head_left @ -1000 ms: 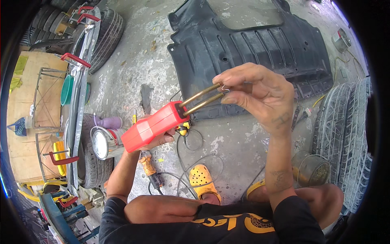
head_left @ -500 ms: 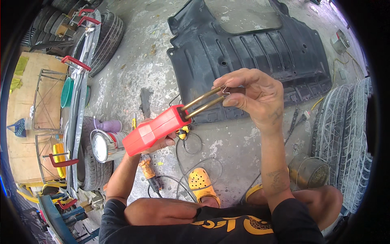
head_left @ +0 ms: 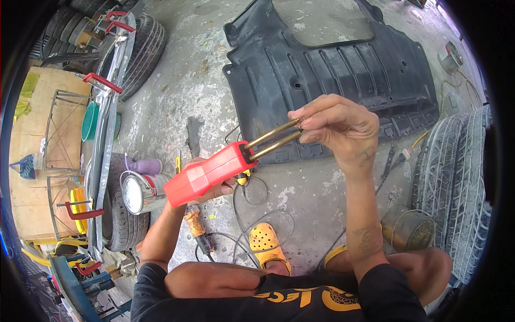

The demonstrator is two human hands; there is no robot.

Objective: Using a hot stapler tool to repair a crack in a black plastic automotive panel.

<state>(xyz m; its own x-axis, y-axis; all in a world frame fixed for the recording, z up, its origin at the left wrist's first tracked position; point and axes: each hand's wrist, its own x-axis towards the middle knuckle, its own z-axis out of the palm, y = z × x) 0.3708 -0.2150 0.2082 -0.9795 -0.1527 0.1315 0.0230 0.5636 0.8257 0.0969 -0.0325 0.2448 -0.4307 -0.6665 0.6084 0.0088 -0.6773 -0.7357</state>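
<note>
My left hand (head_left: 219, 191) is wrapped round the underside of a red hot stapler (head_left: 204, 178), whose body hides part of the fingers. Two brass prongs (head_left: 272, 145) extend from its front, pointing up and right. At their tips my right hand (head_left: 346, 129) pinches a small bent wire staple (head_left: 301, 124) between thumb and fingers. Little of the staple shows, and I cannot tell how far it sits in the prongs. Beyond both hands, a large black ribbed plastic panel (head_left: 338, 80) lies on the floor.
Clamps (head_left: 102, 82) grip a long grey strip (head_left: 102, 155) resting on tyres at left. A paint can (head_left: 140, 192) and a purple bottle (head_left: 144, 165) stand beside it. An orange power tool (head_left: 197, 232) and cables lie near my yellow clogs (head_left: 264, 241). Tyres (head_left: 456, 177) stand at right.
My right fingers have closed in round the prong tips, covering most of the staple that showed clearly before. The stapler has shifted slightly right and down.
</note>
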